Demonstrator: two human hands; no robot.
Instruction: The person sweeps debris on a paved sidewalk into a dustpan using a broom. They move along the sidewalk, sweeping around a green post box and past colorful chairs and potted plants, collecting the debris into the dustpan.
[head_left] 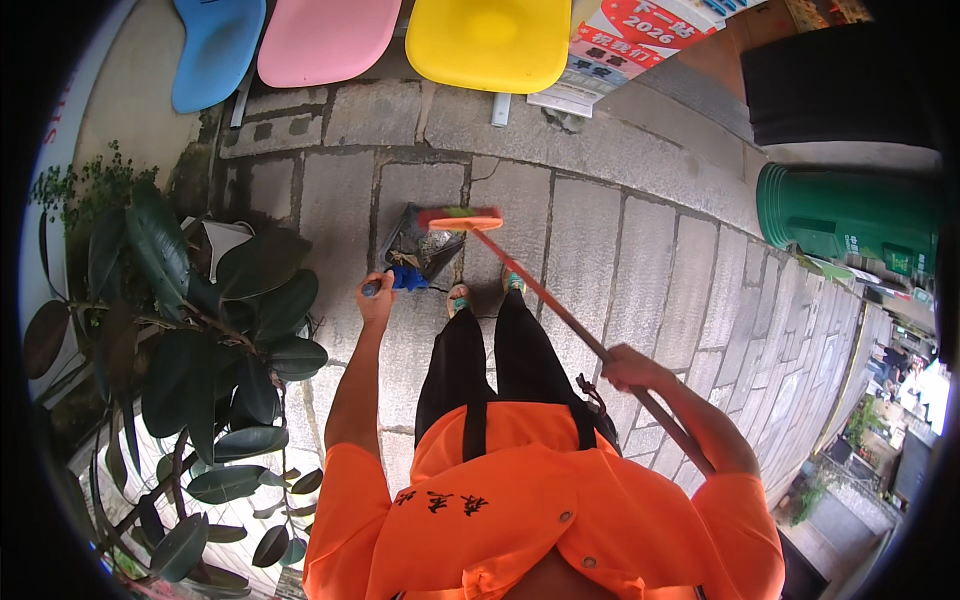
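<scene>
Broom with long reddish-brown handle runs slantwise from the person's right side down to the stone pavement; its orange head with a green and red top strip lies on the slabs just ahead of the feet. Right hand closed around the handle partway up, fingers wrapped over it, the upper length of the handle passing on under the forearm. Dustpan, dark, stands on the pavement touching the broom head's left end, mouth turned toward the bristles, dark debris inside and something blue at its near edge. Left hand closed in a fist on the dustpan's upright handle, arm stretched forward; the hand sits just left of and nearer than the pan. Feet in light shoes between pan and broom handle, black trousers, orange vest below. At the pavement's far edge a row of moulded seats: blue seat, pink seat, yellow seat. Just right of the yellow seat a slanted sign, rectangular, red upper part with white lettering, white and blue lower panel, its foot resting on the slabs. At the right edge a green bin, round, with small pale labels on its side. Along the left edge a large-leaved potted plant, dark green, leaves reaching over the slabs close to the left arm
</scene>
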